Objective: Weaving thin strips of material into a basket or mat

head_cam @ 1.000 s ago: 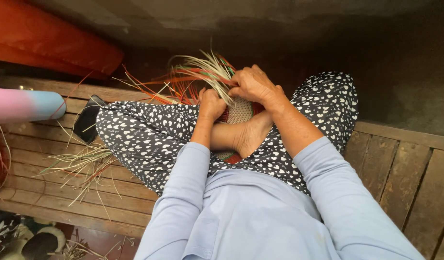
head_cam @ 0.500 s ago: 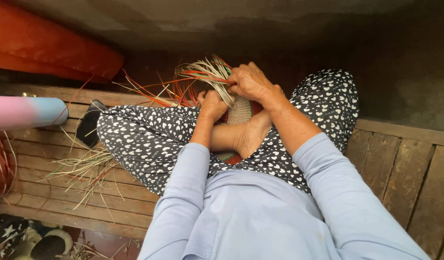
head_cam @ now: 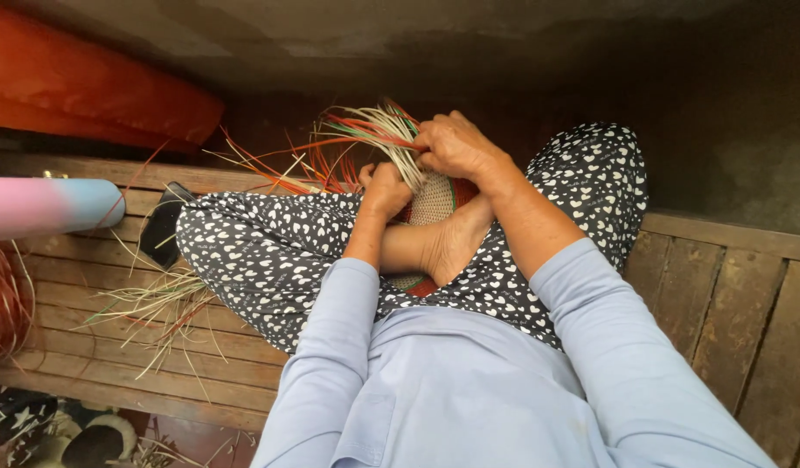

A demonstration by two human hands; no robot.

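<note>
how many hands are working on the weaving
2. The left hand presses on the near-left edge of the woven piece. The right hand is just above it, gripping a bundle of pale strands. No other hands show.

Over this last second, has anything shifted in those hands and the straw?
Little. The right hand has kept its grip on the bundle of pale and red strands, which now bend lower and more to the left. The left hand stays pressed on the woven piece. The loose straw on the bench is unmoved.
</note>
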